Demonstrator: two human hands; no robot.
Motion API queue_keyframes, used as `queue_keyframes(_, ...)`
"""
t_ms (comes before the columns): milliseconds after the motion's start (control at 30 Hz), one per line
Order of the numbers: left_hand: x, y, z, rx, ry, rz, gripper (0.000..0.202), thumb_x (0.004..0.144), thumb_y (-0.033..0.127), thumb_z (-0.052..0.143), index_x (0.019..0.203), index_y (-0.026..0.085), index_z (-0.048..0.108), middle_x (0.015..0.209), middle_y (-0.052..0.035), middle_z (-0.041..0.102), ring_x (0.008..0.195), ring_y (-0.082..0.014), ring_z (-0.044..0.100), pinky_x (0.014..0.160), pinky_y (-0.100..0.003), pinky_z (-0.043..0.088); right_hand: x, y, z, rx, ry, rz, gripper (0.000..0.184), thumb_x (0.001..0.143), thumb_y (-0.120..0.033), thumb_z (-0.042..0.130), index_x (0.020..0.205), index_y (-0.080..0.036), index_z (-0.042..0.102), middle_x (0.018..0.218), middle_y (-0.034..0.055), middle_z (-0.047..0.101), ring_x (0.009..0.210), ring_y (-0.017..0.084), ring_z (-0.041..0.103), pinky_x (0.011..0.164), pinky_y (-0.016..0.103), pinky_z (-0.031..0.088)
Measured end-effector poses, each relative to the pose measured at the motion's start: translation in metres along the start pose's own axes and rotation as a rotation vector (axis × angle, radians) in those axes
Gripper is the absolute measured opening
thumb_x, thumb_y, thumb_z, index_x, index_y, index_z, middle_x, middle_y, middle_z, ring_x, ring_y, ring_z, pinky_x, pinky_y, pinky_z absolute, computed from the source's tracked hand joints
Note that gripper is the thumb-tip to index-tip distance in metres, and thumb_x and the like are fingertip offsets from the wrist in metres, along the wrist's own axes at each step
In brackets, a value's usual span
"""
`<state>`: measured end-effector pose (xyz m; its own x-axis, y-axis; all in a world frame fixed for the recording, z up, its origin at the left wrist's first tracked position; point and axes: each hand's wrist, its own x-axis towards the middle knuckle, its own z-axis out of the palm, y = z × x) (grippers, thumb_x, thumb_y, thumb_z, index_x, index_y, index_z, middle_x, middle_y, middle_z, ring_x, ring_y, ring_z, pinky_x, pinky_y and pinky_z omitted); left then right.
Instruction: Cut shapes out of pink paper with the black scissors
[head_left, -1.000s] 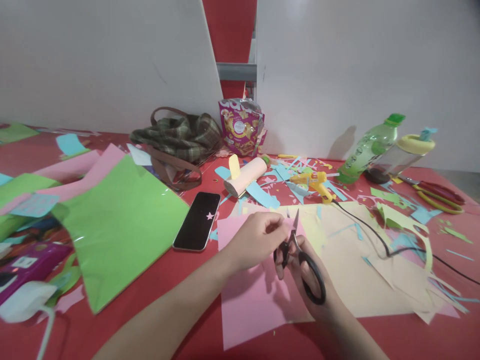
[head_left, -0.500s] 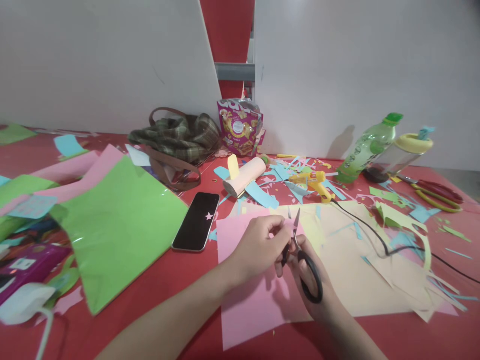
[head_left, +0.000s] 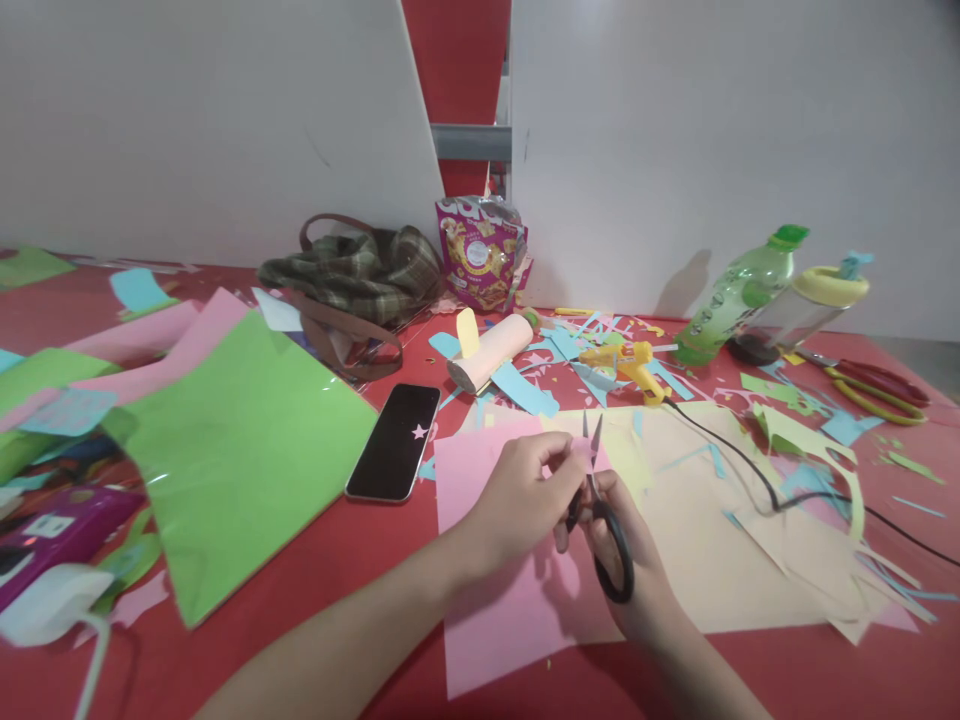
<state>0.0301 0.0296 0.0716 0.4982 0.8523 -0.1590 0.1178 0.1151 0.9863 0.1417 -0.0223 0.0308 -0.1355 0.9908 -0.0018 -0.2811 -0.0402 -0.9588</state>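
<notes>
My right hand (head_left: 626,570) grips black-handled scissors (head_left: 604,520) with the blades pointing away from me and slightly apart. My left hand (head_left: 521,495) pinches a small pink paper piece (head_left: 579,455) at the blades. Both hands hover over a pink paper sheet (head_left: 510,600) lying on the red table (head_left: 337,560). A beige sheet (head_left: 712,540) lies just right of the pink one.
A black phone (head_left: 394,442) with a pink star on it lies left of my hands, beside a green sheet (head_left: 240,440). Behind are a paper roll (head_left: 491,352), yellow glue gun (head_left: 630,368) with black cord (head_left: 757,480), snack bag (head_left: 480,250), plaid bag (head_left: 352,270), green bottle (head_left: 739,292), red scissors (head_left: 874,385) and paper scraps.
The scissor blades have opened a little, and my hands shifted slightly while turning the small pink piece. Everything else on the table stays put.
</notes>
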Motion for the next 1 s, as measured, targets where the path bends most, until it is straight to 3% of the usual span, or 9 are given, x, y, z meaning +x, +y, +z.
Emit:
queue_keyframes(400,0.000,0.002,0.000,0.060,0.035,0.047,0.030,0.080,0.031,0.032,0.054,0.017,0.037,0.044,0.0054,0.042,0.038,-0.0067,0.045,0.042,-0.020,0.036,0.000,0.003,0.001,0.026,0.053,0.020,0.027,0.071,-0.043,0.053,0.072,-0.022,0.036,0.062,-0.0029,0.046,0.051,0.011,0.042,0.050,0.025,0.033)
queue_keyframes(667,0.004,0.004,-0.008,0.193,0.049,0.109,0.025,0.076,0.022,0.036,0.052,0.016,0.033,0.048,0.0055,0.036,0.047,-0.0063,0.036,0.048,-0.019,0.029,0.002,0.008,-0.001,0.098,0.146,-0.018,0.029,0.068,-0.040,0.058,0.074,-0.022,0.035,0.062,-0.0042,0.045,0.049,0.010,0.043,0.046,0.023,0.034)
queue_keyframes(767,0.004,0.006,-0.014,0.239,-0.034,0.105,0.025,0.074,0.019,0.036,0.050,0.016,0.031,0.047,0.0058,0.034,0.046,-0.0061,0.031,0.047,-0.018,0.027,0.005,0.010,-0.003,0.126,0.165,-0.098,0.026,0.070,-0.041,0.055,0.075,-0.023,0.038,0.068,-0.0022,0.046,0.055,0.012,0.045,0.049,0.024,0.036)
queue_keyframes(900,0.003,0.009,-0.020,0.314,-0.241,0.049,0.024,0.074,0.024,0.036,0.052,0.015,0.039,0.055,0.0029,0.045,0.049,-0.0065,0.036,0.046,-0.018,0.028,0.007,0.004,-0.004,0.123,0.276,-0.100,0.020,0.069,-0.028,0.059,0.073,-0.023,0.040,0.069,-0.0034,0.046,0.059,0.010,0.045,0.056,0.024,0.036)
queue_keyframes(1000,0.003,0.007,-0.024,0.416,-0.317,0.033,0.026,0.073,0.028,0.037,0.052,0.015,0.040,0.049,0.0040,0.036,0.044,-0.0062,0.030,0.042,-0.019,0.025,0.007,-0.001,-0.004,0.158,0.329,-0.044,0.026,0.063,-0.018,0.064,0.074,-0.023,0.041,0.070,-0.0047,0.046,0.057,0.008,0.042,0.051,0.019,0.035)
